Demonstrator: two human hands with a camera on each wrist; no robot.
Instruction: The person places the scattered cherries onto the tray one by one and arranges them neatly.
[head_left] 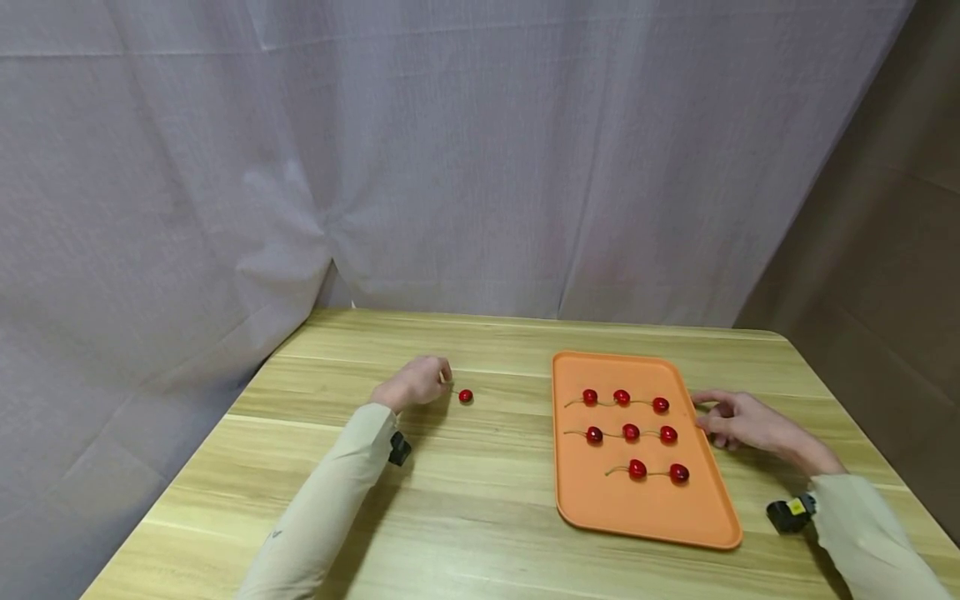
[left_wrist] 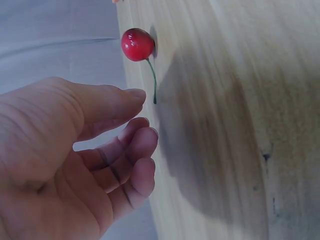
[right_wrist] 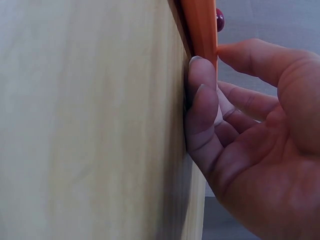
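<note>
Left hand [head_left: 414, 383]: loosely curled, holding nothing, just beside cherry [head_left: 466, 397] on counter [head_left: 465, 500].
Right hand [head_left: 738, 421]: relaxed, fingertips [right_wrist: 200, 75] touching tray [head_left: 645, 517] edge.

Right wrist view: tray [right_wrist: 202, 30] cut off at top edge, only one cherry [right_wrist: 220, 20] partly visible. Right hand [right_wrist: 260, 150] cropped at frame edge.

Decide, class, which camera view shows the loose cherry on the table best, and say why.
The left wrist view: the loose cherry fills it, stem visible, just beyond the left hand fingertips. The head view shows it small beside that hand. The right wrist view misses it.
</note>
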